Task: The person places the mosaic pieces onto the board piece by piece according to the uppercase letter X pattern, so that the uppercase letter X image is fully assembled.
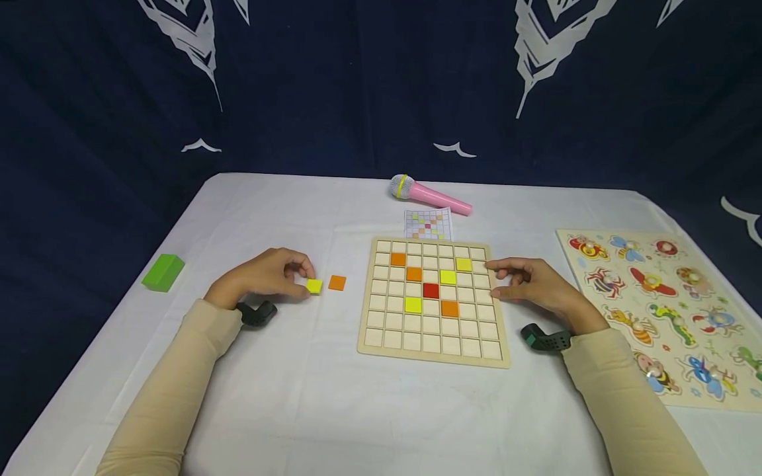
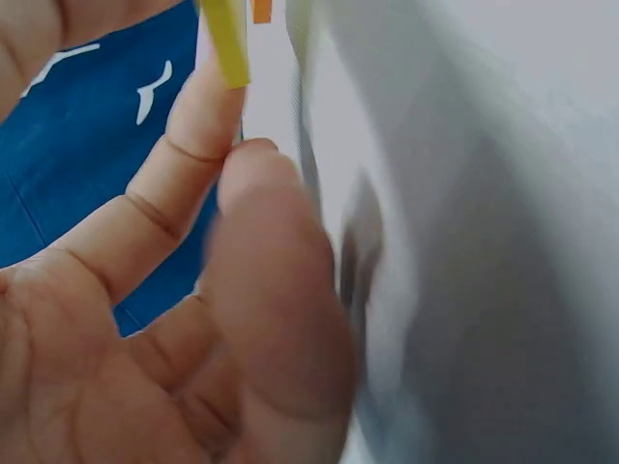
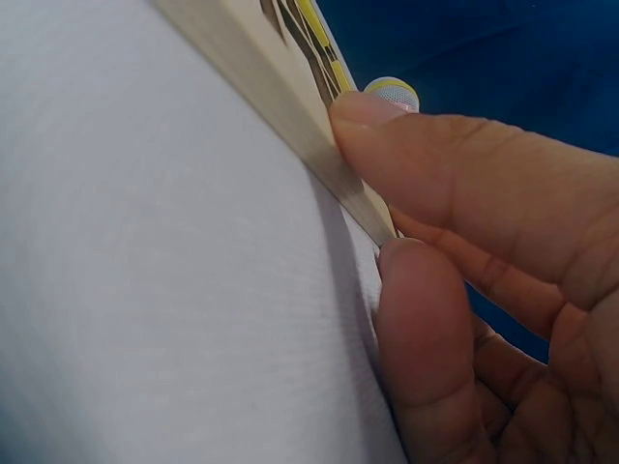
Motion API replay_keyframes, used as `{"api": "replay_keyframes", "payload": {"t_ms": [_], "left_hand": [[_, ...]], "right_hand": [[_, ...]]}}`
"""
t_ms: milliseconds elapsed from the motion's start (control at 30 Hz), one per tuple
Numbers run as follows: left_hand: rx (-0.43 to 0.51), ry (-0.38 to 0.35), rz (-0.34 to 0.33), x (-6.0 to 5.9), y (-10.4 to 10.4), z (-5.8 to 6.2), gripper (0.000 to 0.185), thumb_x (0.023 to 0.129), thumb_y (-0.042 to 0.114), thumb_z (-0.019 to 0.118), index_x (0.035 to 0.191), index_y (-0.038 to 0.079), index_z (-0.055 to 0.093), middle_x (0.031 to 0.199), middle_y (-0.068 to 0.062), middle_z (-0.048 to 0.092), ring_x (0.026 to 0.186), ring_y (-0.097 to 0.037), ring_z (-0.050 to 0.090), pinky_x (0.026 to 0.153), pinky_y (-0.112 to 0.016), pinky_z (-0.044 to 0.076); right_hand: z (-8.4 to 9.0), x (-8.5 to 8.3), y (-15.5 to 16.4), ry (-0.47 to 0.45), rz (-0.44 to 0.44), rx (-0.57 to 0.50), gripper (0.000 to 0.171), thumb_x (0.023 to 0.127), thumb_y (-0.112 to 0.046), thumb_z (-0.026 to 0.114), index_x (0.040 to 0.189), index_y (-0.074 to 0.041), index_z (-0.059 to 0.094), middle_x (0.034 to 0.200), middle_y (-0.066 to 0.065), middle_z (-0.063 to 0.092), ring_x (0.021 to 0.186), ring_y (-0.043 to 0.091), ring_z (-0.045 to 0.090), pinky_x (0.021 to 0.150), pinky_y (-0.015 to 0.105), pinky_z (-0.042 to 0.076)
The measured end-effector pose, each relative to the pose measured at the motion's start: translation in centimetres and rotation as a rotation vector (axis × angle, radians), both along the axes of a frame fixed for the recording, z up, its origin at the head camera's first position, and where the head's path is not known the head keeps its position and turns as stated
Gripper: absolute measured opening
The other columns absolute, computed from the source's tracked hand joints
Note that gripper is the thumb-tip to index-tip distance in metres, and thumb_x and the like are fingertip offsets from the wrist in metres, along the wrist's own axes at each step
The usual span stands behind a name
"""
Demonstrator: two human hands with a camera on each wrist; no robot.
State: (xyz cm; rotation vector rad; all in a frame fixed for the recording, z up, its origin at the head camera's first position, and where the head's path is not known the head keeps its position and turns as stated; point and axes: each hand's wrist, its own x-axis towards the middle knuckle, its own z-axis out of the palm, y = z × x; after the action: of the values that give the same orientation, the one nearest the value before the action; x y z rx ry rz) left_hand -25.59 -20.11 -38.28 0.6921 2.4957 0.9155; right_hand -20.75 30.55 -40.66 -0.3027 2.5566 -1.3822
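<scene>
My left hand (image 1: 268, 274) pinches a small yellow square tile (image 1: 313, 286) by its edge, just above the white cloth. In the left wrist view the yellow tile (image 2: 225, 43) shows edge-on at the fingertips. Beside it on the cloth lies an orange tile (image 1: 337, 283). A square wooden grid board (image 1: 433, 360) lies flat, with several yellow and orange tiles and one red tile (image 1: 431, 291) in its cells. At the board's right side my right hand (image 1: 532, 283) grips the rim, index fingertip on top and thumb against the side, as the wooden edge (image 3: 280, 126) shows in the right wrist view.
A printed pattern card (image 1: 428, 223) lies behind the board, partly covered by it. Beyond is a pink toy microphone (image 1: 437, 197). A green block (image 1: 163, 272) stands at the far left. On the right lies an insect picture puzzle board (image 1: 669, 317), partly behind the right sleeve.
</scene>
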Motion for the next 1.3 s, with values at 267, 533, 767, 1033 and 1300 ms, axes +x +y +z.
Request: {"api": "replay_keyframes", "payload": {"t_ms": [267, 533, 767, 1033, 1300], "left_hand": [[0.071, 0.074, -0.014, 0.2, 0.8, 0.2, 0.025, 0.081, 0.007, 0.083, 0.104, 0.005, 0.074, 0.100, -0.006, 0.073, 0.073, -0.019, 0.056, 0.069, -0.028, 0.045], [0.117, 0.124, -0.045, 1.0, 2.9, 0.4, 0.024, 0.080, 0.004, 0.082, 0.102, 0.007, 0.075, 0.094, -0.002, 0.073, 0.066, -0.016, 0.055, 0.062, -0.026, 0.043], [0.132, 0.175, -0.068, 2.1, 4.6, 0.4, 0.022, 0.082, 0.006, 0.084, 0.102, 0.011, 0.076, 0.092, 0.001, 0.074, 0.062, -0.012, 0.054, 0.061, -0.025, 0.043], [0.115, 0.186, -0.148, 2.9, 6.3, 0.3, 0.024, 0.082, 0.009, 0.086, 0.104, 0.012, 0.076, 0.093, 0.001, 0.074, 0.062, -0.010, 0.056, 0.067, -0.027, 0.049], [0.080, 0.220, -0.198, 3.6, 8.0, 0.4, 0.023, 0.083, 0.016, 0.088, 0.103, 0.017, 0.077, 0.093, 0.008, 0.074, 0.059, -0.007, 0.057, 0.062, -0.026, 0.046]], "right_hand": [[0.1, 0.0, 0.1, 0.002, 0.005, 0.005, 0.059, 0.092, -0.001, 0.084, 0.145, 0.011, 0.060, 0.111, 0.008, 0.059, 0.077, 0.012, 0.049, 0.068, 0.025, 0.044], [0.0, 0.1, 0.1, 0.004, 0.000, -0.003, 0.059, 0.092, -0.001, 0.084, 0.145, 0.011, 0.060, 0.110, 0.007, 0.059, 0.076, 0.012, 0.049, 0.067, 0.024, 0.044], [0.2, 0.1, 0.1, 0.003, 0.002, -0.005, 0.059, 0.092, -0.002, 0.084, 0.144, 0.011, 0.060, 0.109, 0.007, 0.059, 0.075, 0.012, 0.049, 0.066, 0.024, 0.046], [0.2, 0.1, -0.1, 0.006, 0.005, -0.006, 0.059, 0.092, -0.001, 0.083, 0.144, 0.012, 0.060, 0.110, 0.007, 0.059, 0.076, 0.012, 0.049, 0.069, 0.025, 0.042], [0.0, 0.1, 0.0, 0.010, -0.003, 0.002, 0.058, 0.092, -0.001, 0.083, 0.144, 0.011, 0.060, 0.110, 0.007, 0.060, 0.077, 0.012, 0.049, 0.071, 0.025, 0.042]]}}
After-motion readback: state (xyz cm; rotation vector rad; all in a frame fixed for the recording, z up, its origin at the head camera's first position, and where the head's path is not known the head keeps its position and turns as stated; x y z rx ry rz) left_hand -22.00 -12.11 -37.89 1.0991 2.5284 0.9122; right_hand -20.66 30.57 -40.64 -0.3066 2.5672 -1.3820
